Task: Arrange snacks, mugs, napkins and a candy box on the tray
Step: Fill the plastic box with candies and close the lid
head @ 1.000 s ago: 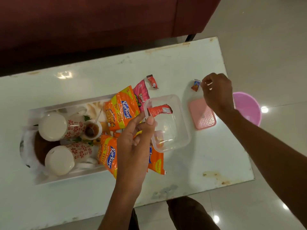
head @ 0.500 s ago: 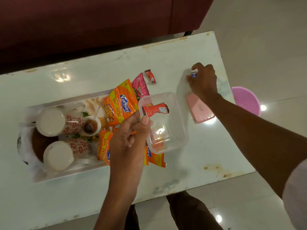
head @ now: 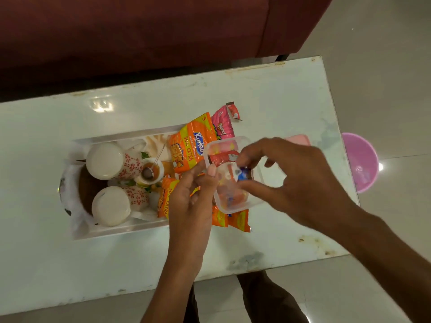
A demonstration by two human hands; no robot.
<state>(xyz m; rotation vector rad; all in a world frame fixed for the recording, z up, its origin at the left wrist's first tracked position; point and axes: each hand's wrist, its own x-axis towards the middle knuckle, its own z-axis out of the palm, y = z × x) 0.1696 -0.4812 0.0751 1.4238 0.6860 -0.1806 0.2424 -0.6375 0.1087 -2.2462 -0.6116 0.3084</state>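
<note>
Candy box point(head: 229, 206), clear rounded plastic, under glossy blue candy point(head: 243, 175)

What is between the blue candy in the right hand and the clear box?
Nothing visible. The right hand pinches the blue candy over the open clear box; the left hand holds the box only at its left rim.

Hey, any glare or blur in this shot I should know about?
Head view: lamp glare on the table at far left and on the floor beside the pink bucket; the right hand and the blue candy it pinches are slightly smeared; the mugs look sharp.
</note>
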